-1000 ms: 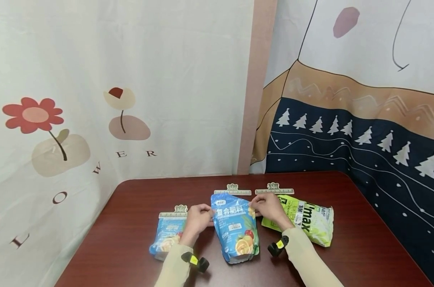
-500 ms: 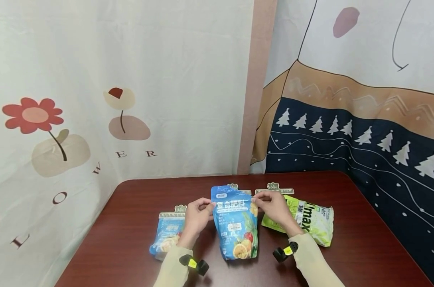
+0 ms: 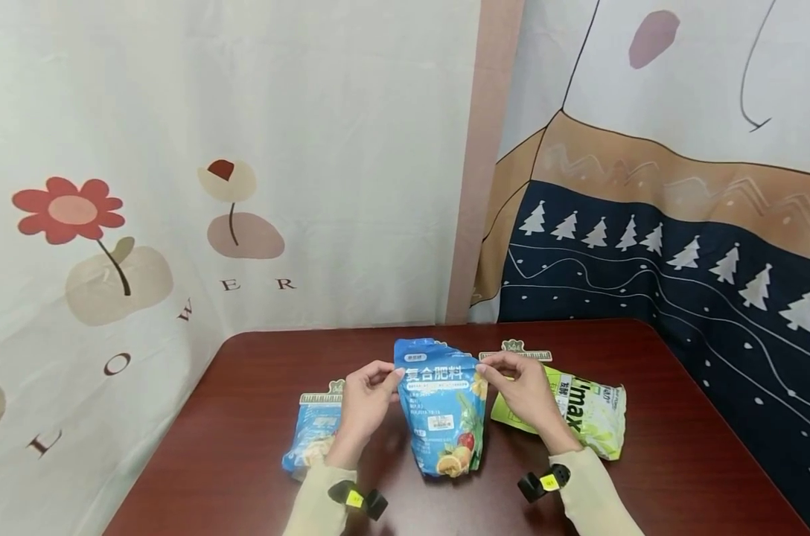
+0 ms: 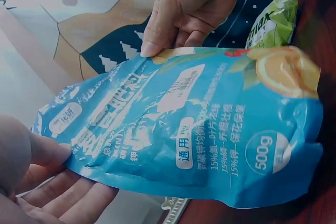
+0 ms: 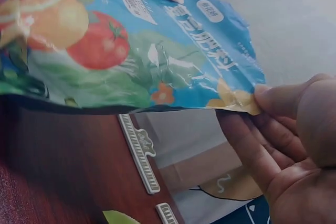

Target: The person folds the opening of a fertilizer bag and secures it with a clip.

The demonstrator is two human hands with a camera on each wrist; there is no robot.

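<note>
A blue fertilizer bag, printed with fruit and vegetables, is held up between both hands, its front facing me. My left hand pinches its left edge near the top, thumb in front and fingers behind. The opposite edge is pinched by my right hand in the same way. In the left wrist view the bag looks full toward its lower end and flatter at the top. The right wrist view shows a ruler-marked clip on the table beyond the bag. Whether the bag's base touches the table I cannot tell.
A second blue bag lies at the left, with a ruler-marked clip along its top. At the right lies a green bag; another clip is behind it on the dark red table. A printed curtain hangs behind.
Both hands have raised the blue bag and tilted it more upright. It now nearly hides the clip behind it. The right hand has shifted slightly right; the head view has moved a little.
</note>
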